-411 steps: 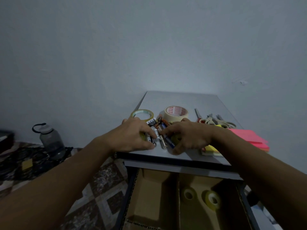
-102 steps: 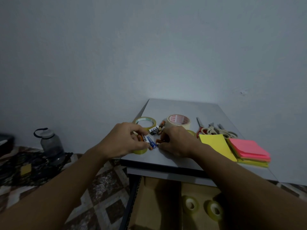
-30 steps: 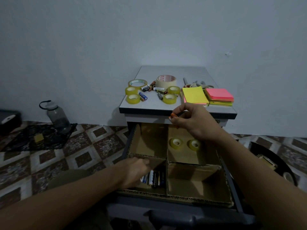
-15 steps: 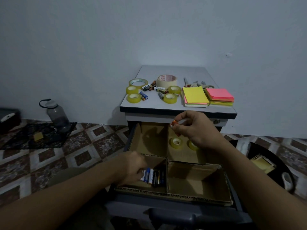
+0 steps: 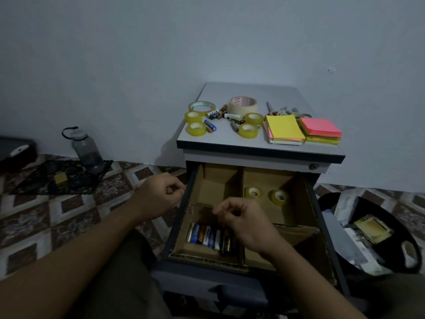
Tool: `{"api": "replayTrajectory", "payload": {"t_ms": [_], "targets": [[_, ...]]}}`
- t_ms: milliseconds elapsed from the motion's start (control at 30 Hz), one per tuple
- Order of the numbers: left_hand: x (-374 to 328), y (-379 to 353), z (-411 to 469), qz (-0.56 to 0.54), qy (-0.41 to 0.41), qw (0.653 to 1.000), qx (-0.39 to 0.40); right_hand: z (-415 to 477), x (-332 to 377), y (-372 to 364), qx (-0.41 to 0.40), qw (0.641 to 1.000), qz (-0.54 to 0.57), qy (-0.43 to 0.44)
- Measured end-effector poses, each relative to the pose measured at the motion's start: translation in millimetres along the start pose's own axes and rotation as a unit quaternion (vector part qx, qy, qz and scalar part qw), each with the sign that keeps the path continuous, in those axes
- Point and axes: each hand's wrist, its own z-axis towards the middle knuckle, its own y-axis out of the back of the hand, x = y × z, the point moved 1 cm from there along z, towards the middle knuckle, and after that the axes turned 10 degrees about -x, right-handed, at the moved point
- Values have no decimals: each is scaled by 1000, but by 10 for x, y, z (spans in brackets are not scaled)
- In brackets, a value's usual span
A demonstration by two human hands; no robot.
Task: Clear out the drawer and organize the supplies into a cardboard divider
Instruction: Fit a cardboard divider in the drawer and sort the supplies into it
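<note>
The right hand (image 5: pixel 243 223) hangs over the batteries (image 5: pixel 210 237), fingers curled, maybe pinching one, I cannot tell; they look small, hard, smooth, best pinched mid-body.

We saw the cardboard divider (image 5: pixel 240 187) open from above; its far-left cell lay bare, while batteries (image 5: pixel 208 237) filled the near-left cell's floor.

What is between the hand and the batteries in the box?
Nothing visible. The right hand hovers right above the batteries in the divider's near-left compartment, which is open on top. The left hand is off to the side, outside the drawer.
</note>
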Motion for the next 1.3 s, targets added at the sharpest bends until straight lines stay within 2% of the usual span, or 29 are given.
{"api": "replayTrajectory", "payload": {"t_ms": [167,300,433,833,1033,1300], "targets": [[18,-9,28,7,28,1000,9,40,-70,-265,18,999,-7,-38],[32,-20,40,-2,41,999,27,156,-139,-481,54,992,-105,-44],[18,-23,43,-9,47,998,47,261,-157,-686,43,983,-175,-38],[-33,-1,11,-8,82,994,78,267,-178,-775,37,971,-236,24],[-14,14,-6,-10,83,994,74,233,-204,-690,-6,968,-249,1],[-23,29,-13,0,80,994,77,228,-180,-615,17,969,-247,-10]]}}
